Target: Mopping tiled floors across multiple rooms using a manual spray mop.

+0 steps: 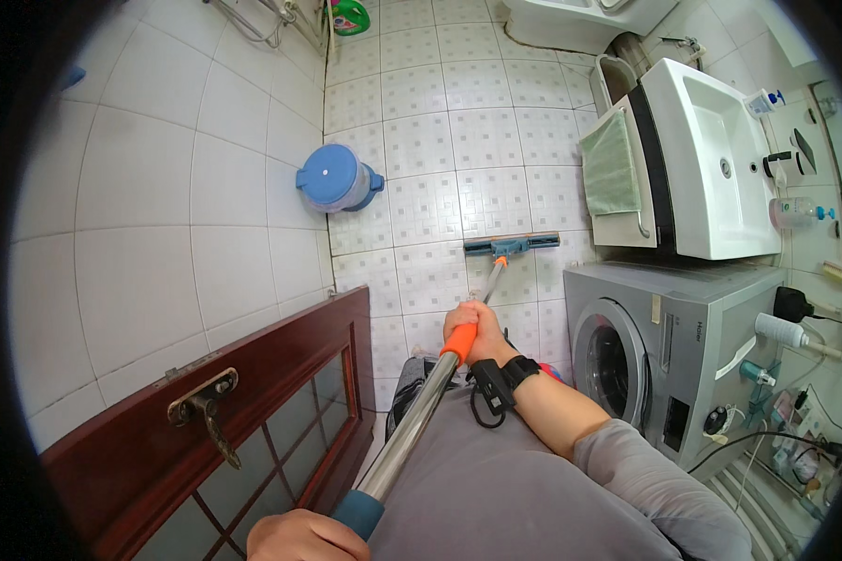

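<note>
A mop with a steel pole [410,421] slants down from my body to the tiled floor. My left hand [307,536] is closed round the blue-grey grip [359,513] at its top end, partly cut off by the lower picture edge. Farther down the pole, my right hand [478,324] wraps it just beyond the orange collar [459,342]. A black device is strapped to the right wrist. The wide blue mop head [511,244] rests on the floor tiles [421,210], left of the vanity, with a pale strip along its far edge.
A blue-lidded bucket [331,175] stands by the left wall. A wooden door [252,421] with glass panes and a lever handle [207,414] is close on my left. To the right are a washing machine [666,350] and a washbasin [719,161] with a green towel [612,165]. A toilet base [561,24] stands beyond.
</note>
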A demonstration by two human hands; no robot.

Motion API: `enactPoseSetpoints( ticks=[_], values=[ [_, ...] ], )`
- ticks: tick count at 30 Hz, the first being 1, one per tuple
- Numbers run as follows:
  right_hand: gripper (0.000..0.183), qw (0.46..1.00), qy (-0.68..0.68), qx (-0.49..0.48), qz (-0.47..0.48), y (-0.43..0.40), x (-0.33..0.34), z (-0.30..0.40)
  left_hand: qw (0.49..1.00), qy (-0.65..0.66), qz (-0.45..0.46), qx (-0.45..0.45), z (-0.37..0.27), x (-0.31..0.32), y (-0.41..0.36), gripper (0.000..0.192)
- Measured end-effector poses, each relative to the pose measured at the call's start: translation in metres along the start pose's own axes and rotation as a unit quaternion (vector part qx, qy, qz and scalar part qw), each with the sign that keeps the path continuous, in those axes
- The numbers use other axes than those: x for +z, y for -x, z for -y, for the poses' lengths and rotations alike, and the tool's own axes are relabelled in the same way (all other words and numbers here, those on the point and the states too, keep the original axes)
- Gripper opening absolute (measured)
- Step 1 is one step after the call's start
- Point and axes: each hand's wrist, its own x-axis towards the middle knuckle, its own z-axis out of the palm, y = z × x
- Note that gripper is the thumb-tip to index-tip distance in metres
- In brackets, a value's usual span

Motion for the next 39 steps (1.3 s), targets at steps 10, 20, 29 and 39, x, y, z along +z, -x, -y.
enactPoseSetpoints(
  ticks=[10,20,29,39],
  values=[
    [0.019,0.984,0.168,-0.029,-0.043,-0.002,0.026,-0.016,0.992,-0.044,-0.108,-0.044,-0.023,-0.012,0.033,0.022],
    [0.009,0.933,0.330,-0.132,-0.059,-0.009,0.015,0.017,0.926,-0.099,-0.336,-0.143,-0.005,0.013,0.065,0.027],
    [0.009,0.915,0.346,-0.193,-0.072,-0.024,0.007,0.043,0.929,-0.080,-0.362,-0.012,-0.039,0.046,0.044,0.042],
    [0.010,0.871,0.377,-0.251,-0.188,-0.063,-0.051,0.021,0.800,-0.412,0.019,-0.436,-0.067,0.037,0.005,0.042]
  ],
)
